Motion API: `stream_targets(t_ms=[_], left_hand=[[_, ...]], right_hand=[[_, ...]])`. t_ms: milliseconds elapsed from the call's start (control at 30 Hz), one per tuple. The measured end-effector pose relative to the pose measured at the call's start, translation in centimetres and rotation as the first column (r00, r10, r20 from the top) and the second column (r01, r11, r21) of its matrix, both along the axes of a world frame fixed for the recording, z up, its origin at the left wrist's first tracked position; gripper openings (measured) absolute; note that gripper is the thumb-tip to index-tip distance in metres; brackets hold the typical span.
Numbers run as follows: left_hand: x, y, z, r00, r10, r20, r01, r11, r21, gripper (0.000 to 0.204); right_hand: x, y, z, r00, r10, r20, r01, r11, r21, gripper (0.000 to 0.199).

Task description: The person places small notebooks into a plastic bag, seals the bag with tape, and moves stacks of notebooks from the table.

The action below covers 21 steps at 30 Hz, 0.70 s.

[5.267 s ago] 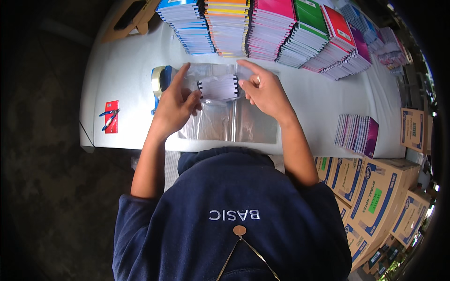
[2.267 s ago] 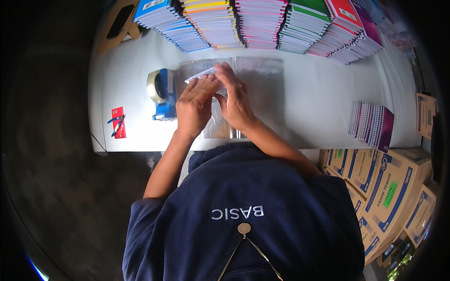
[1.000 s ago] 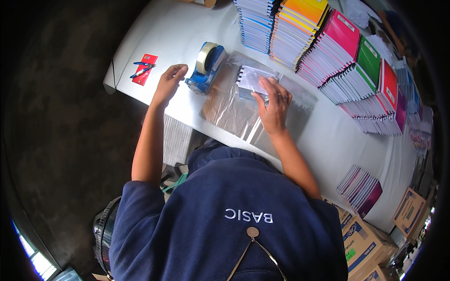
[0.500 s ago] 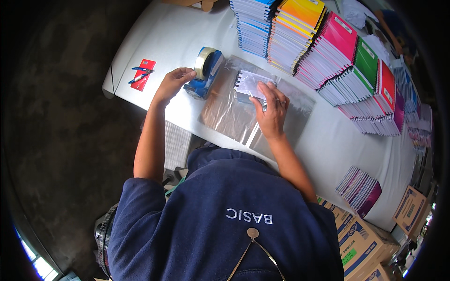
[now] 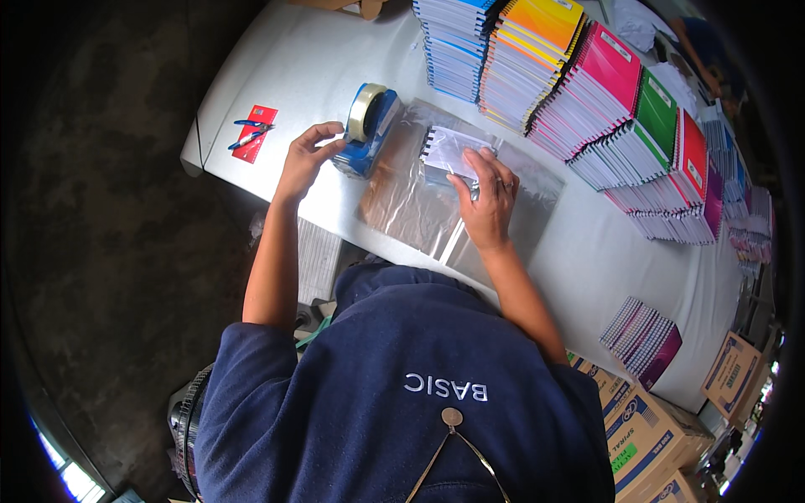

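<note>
A small spiral notebook (image 5: 444, 144) with a white top sheet and black binding lies on clear plastic sheets (image 5: 402, 214) on the table. My right hand (image 5: 486, 193) grips its right side, fingers on top and thumb at the near edge. A blue tape dispenser (image 5: 362, 157) carrying a roll of clear tape (image 5: 363, 115) stands left of the notebook. Just left of the dispenser is my left hand (image 5: 306, 159), with forefinger and thumb stretched toward it, their tips apart. No tape can be made out between them.
Blue-handled cutters (image 5: 250, 137) lie on a red card (image 5: 258, 149) at the left. Tall stacks of spiral notebooks (image 5: 591, 80) line the far right side. Purple notebooks (image 5: 641, 339) sit near the right table edge, with cardboard boxes (image 5: 650, 436) below.
My left hand has drawn slightly left, away from the tape roll, and its thumb and forefinger have parted. My right hand stays on the notebook.
</note>
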<state>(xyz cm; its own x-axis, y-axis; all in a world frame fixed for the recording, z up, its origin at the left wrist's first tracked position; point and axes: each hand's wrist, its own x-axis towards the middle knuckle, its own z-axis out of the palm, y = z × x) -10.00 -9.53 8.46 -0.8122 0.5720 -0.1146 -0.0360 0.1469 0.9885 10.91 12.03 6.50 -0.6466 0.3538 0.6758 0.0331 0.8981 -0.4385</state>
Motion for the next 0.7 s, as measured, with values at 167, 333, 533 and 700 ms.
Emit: stream_targets(t_ms=[167,333,533,700], left_hand=[[1.0,-1.3,0.8,0.998,-0.063,-0.022,0.063,0.998,0.017,0.01],[1.5,-3.4,1.2,0.989,-0.124,0.081,0.13,0.99,-0.063,0.008],[2.5,-4.1,0.7,0.96,-0.028,0.28,0.039,0.999,-0.033,0.018],[3.0,-3.7,0.0,0.923,0.125,0.364,-0.069,0.984,-0.163,0.026]], right_hand=[[0.0,0.0,-0.1,1.0,0.007,-0.002,-0.007,1.0,0.005,0.051],[0.0,0.1,-0.1,1.0,0.005,-0.004,-0.005,1.0,-0.001,0.05],[0.0,0.1,-0.1,1.0,0.011,-0.009,-0.011,1.0,0.001,0.05],[0.0,0.0,-0.1,1.0,0.012,-0.009,-0.012,1.0,0.006,0.051]])
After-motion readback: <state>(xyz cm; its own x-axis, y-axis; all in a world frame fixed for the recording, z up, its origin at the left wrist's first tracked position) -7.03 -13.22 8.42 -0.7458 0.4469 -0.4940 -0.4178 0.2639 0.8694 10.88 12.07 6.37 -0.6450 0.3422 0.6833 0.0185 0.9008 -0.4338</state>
